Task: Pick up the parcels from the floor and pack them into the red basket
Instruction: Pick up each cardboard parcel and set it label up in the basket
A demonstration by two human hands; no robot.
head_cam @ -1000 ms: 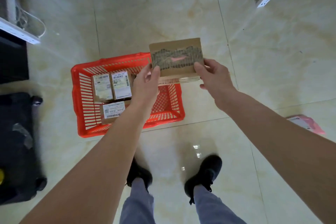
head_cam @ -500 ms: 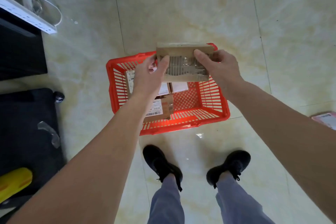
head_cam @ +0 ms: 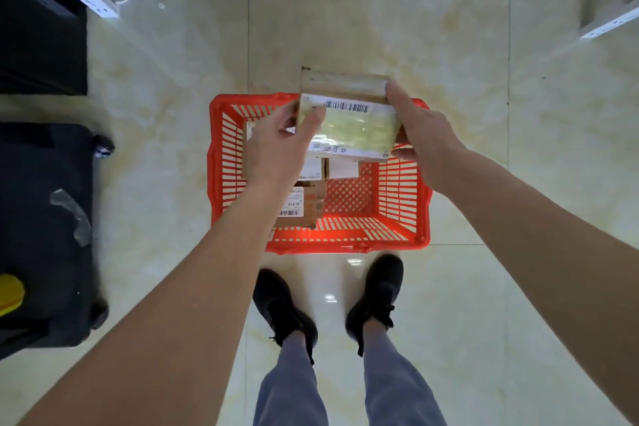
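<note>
In the head view, a flat cardboard parcel (head_cam: pixel 349 121) is held in the air over the far half of the red basket (head_cam: pixel 404 183), which stands on the tiled floor just ahead of the person's shoes. The parcel is pinched at its left edge by the left hand (head_cam: pixel 276 145), thumb on the label face, and gripped at its right edge by the right hand (head_cam: pixel 420 138), fingers curled round the side. The step in hand is judged to be the placing of this parcel. Three smaller boxes (head_cam: pixel 311 199) are already packed along the basket's left side, while the mesh bottom on the right lies bare, so a lowering into that free right part, label up, seems called for, with both grips released once the parcel rests flat. On the held parcel a white label with a barcode is seen, its text too small to read. On a packed box, "J6 510" can be read upside down beside another barcode.
</note>
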